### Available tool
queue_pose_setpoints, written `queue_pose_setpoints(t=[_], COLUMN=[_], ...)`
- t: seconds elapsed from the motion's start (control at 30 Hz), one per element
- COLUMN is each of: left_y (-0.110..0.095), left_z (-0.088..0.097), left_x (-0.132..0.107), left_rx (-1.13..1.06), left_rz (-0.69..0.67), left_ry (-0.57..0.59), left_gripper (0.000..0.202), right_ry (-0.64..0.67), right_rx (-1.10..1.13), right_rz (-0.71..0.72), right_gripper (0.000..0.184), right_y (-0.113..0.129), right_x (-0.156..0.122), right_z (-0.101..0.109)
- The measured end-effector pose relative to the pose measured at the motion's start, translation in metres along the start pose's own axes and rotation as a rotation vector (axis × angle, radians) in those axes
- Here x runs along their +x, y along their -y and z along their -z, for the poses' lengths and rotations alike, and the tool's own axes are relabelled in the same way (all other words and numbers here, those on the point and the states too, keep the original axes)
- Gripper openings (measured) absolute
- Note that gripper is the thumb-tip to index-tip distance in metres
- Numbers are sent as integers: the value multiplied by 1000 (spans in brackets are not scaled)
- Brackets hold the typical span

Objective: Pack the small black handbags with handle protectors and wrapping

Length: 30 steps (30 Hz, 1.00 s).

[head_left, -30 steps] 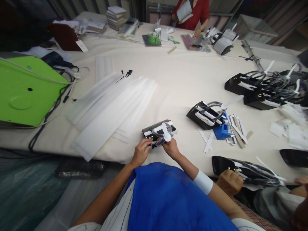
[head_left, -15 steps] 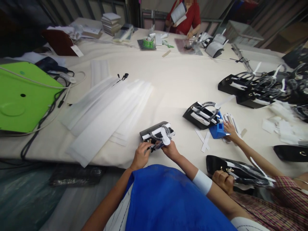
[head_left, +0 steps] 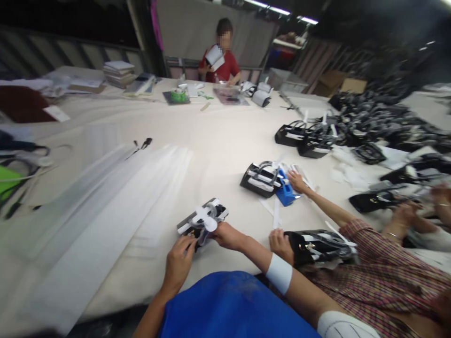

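Note:
A small black handbag (head_left: 190, 225) with wrapped handles and white paper strips lies on the table in front of me. My left hand (head_left: 180, 260) grips its near left edge, thumb and fingers pinched beside the gold-coloured fitting. From the right, my right hand (head_left: 227, 234) is closed on the near side of the bag, its fingertips partly hidden behind the white handle wrapping (head_left: 206, 218). Right of my hands, a co-worker's hand (head_left: 282, 246) rests against another black handbag (head_left: 317, 249). That co-worker's other hand (head_left: 297, 181) reaches to a blue tape dispenser (head_left: 285, 188).
Long white foam sheets (head_left: 102, 225) cover the table's left side. Another handbag (head_left: 260, 180) stands beside the dispenser, near white paper strips (head_left: 276, 213). Several bags (head_left: 313, 141) are grouped at right. A person in red (head_left: 225, 68) works across the table (head_left: 218, 126).
My view has swung right and up, bringing more bags and another person's hands into sight. Both my hands stay on the handbag. The neighbour's near hand has moved to the bag's left end.

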<state>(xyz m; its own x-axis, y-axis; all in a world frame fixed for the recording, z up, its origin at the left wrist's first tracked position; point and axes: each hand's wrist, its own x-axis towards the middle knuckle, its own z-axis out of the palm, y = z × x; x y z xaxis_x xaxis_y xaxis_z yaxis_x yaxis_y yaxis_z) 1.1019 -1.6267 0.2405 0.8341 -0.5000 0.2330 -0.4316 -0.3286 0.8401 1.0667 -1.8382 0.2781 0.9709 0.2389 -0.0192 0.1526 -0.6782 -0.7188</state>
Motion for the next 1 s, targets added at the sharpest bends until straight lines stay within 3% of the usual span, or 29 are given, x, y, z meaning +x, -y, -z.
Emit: queue_pose_setpoints(t=[0.17, 0.5, 0.67, 0.77, 0.9, 1.0], left_y=[25, 24, 26, 26, 29, 39], left_z=[-7, -7, -5, -4, 1, 5], left_x=[-5, -3, -2, 0, 2, 5], left_rx=[165, 412, 335, 259, 118, 71], left_rz=[-237, -545, -541, -460, -307, -242], left_ry=[-119, -231, -177, -109, 55, 112], left_gripper=[17, 22, 22, 16, 18, 21], right_ry=[127, -14, -139, -188, -176, -150], right_rx=[-206, -385, -389, -404, -372, -328], right_rz=[112, -8, 58, 40, 43, 58], right_gripper=[21, 28, 21, 16, 15, 14], right_y=[-14, -15, -15, -15, -18, -19], right_x=[15, 12, 3, -2, -6, -2], right_z=[0, -14, -9, -7, -9, -5])
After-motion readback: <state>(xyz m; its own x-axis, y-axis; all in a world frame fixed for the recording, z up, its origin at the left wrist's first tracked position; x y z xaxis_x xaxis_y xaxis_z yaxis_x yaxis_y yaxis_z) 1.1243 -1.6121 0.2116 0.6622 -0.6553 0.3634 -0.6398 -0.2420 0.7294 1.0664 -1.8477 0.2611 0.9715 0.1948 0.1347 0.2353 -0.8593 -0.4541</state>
